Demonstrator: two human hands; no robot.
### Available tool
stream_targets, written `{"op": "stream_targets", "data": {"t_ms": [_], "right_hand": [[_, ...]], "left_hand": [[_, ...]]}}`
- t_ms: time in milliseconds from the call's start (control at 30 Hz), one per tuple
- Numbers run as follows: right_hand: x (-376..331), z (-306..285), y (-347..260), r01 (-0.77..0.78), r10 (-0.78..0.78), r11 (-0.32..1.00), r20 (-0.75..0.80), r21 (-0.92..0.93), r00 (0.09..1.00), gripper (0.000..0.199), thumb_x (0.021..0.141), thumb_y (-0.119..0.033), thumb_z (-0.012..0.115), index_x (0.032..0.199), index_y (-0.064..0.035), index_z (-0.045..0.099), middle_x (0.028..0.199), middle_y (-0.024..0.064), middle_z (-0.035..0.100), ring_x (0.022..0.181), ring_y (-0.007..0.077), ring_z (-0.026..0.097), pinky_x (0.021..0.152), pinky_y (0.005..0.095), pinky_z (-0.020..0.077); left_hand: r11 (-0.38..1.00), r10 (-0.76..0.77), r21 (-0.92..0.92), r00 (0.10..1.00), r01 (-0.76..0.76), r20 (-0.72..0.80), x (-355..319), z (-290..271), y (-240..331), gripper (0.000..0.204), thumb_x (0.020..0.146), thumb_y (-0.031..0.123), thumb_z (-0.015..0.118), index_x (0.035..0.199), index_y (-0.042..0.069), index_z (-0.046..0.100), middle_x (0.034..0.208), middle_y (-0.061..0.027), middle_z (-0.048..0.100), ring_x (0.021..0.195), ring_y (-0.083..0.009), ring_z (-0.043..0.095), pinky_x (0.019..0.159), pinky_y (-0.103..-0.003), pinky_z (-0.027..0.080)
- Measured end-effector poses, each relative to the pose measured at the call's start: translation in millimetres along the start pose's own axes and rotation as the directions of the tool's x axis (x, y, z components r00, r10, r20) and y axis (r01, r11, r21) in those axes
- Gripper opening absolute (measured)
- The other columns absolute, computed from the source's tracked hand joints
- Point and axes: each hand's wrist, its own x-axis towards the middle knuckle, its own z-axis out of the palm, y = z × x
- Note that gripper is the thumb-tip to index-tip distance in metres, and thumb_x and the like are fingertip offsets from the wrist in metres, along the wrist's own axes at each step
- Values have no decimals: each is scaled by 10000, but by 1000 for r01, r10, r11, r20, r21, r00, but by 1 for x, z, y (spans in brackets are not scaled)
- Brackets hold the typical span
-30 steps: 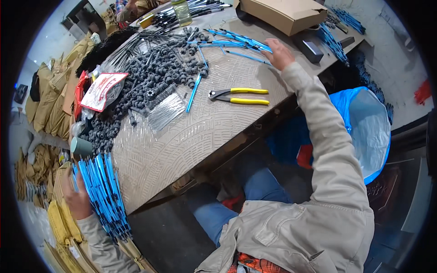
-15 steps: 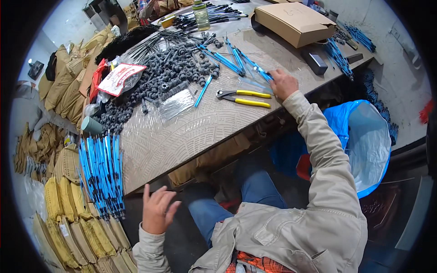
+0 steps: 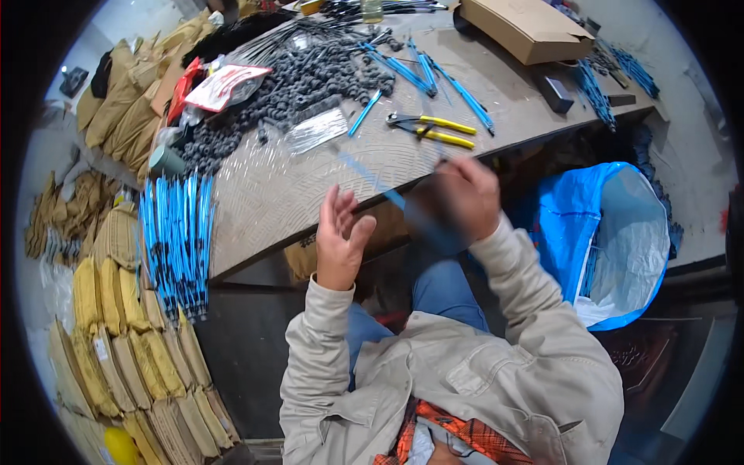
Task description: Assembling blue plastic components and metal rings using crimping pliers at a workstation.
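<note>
My right hand (image 3: 477,194) is closed in front of the table's near edge, holding a thin, see-through bluish strip (image 3: 368,174). Motion smears that strip and a dark patch beside the fingers, so its kind cannot be made out. To its left, my left hand (image 3: 339,240) is raised with fingers stretched out and nothing in it. Just beyond the right hand lie yellow-handled pliers (image 3: 434,130), their jaws pointing left. Several thin blue rods with black ends (image 3: 465,97) lie behind the pliers. A single short blue rod (image 3: 364,114) rests left of them.
A heap of dark grey fittings (image 3: 310,77) covers the table's left part, beside a flat clear bag (image 3: 316,130). Bundled blue rods (image 3: 177,240) stand at the left edge. A cardboard box (image 3: 527,31) sits far right. A blue lined sack (image 3: 570,209) stands right; yellow-brown packages (image 3: 132,349) are stacked left.
My right hand has come back from the blue rods toward me, carrying the blurred strip. The left hand has risen and moved right, toward it. Clear plastic beside the pliers is gone from there.
</note>
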Motion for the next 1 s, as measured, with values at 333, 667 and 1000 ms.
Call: {"op": "stream_targets", "data": {"t_ms": [333, 667, 1000], "right_hand": [[-58, 67, -34, -59, -42, 958, 341, 281, 939, 86, 803, -82, 603, 846, -10, 584, 744, 92, 558, 559, 218, 480, 530, 285, 405], [151, 1, 164, -202, 370, 467, -18, -861, 929, 283, 845, -243, 506, 1073, -81, 551, 1124, 156, 523, 916, 293, 562, 780, 442, 455], [155, -50, 193, -226, 337, 344, -105, -911, 936, 201, 762, -137, 567, 913, -19, 624, 904, 133, 650, 699, 240, 631, 611, 355, 509]], "left_hand": [[984, -48, -180, 985, 18, -164, -3, -1, 20, 122, 869, 119, 596, 964, 43, 581, 704, -17, 535, 564, -69, 456, 521, -178, 387], [904, -239, -408, 943, 129, -230, -3, -11, 11, 152, 874, 133, 592, 1005, 75, 541, 641, -2, 495, 462, -76, 420, 440, -195, 375], [936, -238, -307, 954, 174, -184, -24, -21, 13, 167, 882, 105, 560, 1042, 70, 525, 671, -52, 562, 489, -123, 539, 475, -211, 449]]}}
